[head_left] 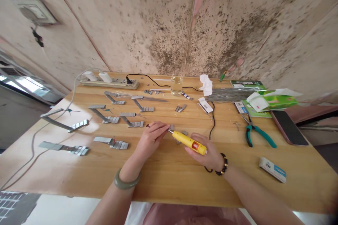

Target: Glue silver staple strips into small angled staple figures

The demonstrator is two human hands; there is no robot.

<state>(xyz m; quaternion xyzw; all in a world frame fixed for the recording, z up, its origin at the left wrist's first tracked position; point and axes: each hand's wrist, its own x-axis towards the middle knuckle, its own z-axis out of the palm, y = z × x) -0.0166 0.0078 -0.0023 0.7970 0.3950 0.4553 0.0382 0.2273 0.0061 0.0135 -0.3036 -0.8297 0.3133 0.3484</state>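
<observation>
At the center of the frame, we saw the right hand (207,152) with its fingers wrapped around a yellow-handled tool (189,142), its metal shaft pointing at the left hand (152,135), whose fingers bunched together; we could not tell what they held. Bent metal strips (128,115) stood at center left, teal-handled pliers (250,126) at right.
</observation>
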